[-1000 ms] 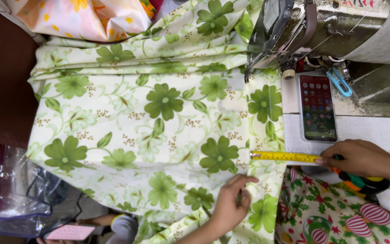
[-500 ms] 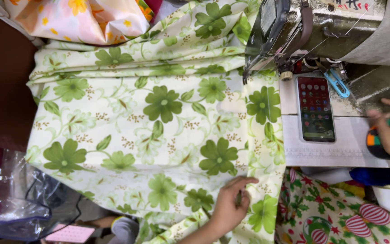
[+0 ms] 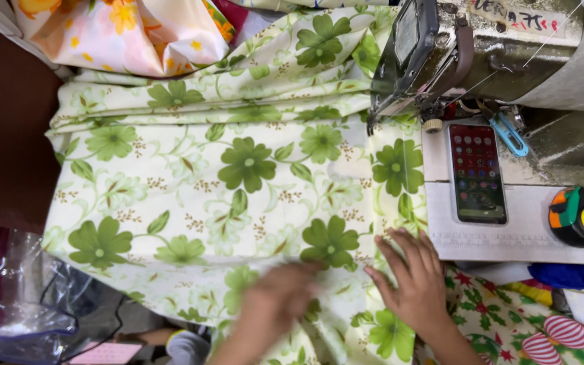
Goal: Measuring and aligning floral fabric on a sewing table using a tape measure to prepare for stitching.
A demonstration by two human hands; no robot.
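Observation:
A cream fabric with green flowers (image 3: 224, 182) lies spread over the sewing table. My left hand (image 3: 275, 304) is blurred and rests flat on the fabric's near edge, fingers pointing right. My right hand (image 3: 414, 280) presses flat on the fabric beside it, fingers spread, close to the white table edge. Neither hand holds anything. A round black, orange and green tape measure (image 3: 579, 217) sits on the table at the right, apart from both hands.
A sewing machine (image 3: 481, 47) stands at the top right. A phone with a lit screen (image 3: 476, 172) lies on the white table (image 3: 522, 236). Pink and yellow floral cloth (image 3: 130, 30) is at the top left; red patterned cloth (image 3: 528, 324) at the bottom right.
My right hand has put the tape measure down at the right and come back onto the fabric. My left hand has slid right along the fabric's near edge.

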